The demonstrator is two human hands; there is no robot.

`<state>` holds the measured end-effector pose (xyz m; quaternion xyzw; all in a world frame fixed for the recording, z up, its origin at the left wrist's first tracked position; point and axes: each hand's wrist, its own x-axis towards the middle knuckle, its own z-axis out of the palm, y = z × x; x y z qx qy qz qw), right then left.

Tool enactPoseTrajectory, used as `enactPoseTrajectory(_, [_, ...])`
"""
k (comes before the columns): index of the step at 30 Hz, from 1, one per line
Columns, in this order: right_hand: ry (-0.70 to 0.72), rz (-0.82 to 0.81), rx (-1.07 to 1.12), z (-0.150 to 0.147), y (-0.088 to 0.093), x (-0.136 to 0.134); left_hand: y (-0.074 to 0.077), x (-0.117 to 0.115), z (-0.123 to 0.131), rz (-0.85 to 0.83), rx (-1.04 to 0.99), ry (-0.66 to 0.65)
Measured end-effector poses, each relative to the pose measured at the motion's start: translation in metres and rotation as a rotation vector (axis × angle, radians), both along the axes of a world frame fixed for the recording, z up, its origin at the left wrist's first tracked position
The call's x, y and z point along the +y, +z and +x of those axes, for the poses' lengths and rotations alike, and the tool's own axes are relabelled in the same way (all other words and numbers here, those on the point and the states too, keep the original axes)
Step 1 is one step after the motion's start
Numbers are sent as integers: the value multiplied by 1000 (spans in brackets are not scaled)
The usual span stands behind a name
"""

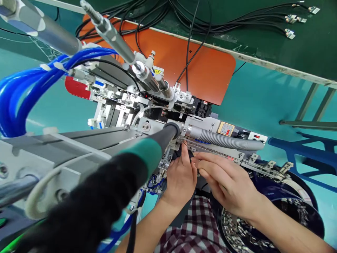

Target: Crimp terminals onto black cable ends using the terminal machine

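My left hand (180, 175) reaches up to the underside of a metal feed rail (216, 151) on an assembly machine (137, 105). Its fingers point up and lie together against the rail; whether they pinch anything is hidden. My right hand (223, 179) lies beside it, fingers stretched out towards the left, their tips touching the left hand's fingers just below the rail. Nothing shows in the right hand. A grey corrugated hose (223, 140) runs just above the rail.
A dark vibrating bowl (302, 214) with several small metal parts sits at the lower right. Blue air tubes (23, 88) loop at the left. A black and green padded bar (110, 182) crosses the foreground. Black cables (210, 21) lie on a green table beyond an orange panel (205, 66).
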<state>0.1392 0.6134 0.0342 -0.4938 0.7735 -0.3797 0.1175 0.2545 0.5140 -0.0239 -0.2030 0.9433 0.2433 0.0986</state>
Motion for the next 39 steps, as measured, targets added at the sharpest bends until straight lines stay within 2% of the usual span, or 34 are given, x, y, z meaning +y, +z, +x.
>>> enactPoseTrajectory(5, [-1, -35, -29, 0, -2, 0, -2, 1, 1, -8, 18, -7])
enactPoseTrajectory(17, [24, 24, -6, -1, 2, 3, -9, 3, 8, -1, -24, -16])
enactPoseTrajectory(27, [17, -33, -35, -1, -10, 3, -6, 2, 8, -25, 1, -34])
enactPoseTrajectory(39, [-33, -73, -67, 0, -9, 2, -4, 1, 6, -32, 16, -31])
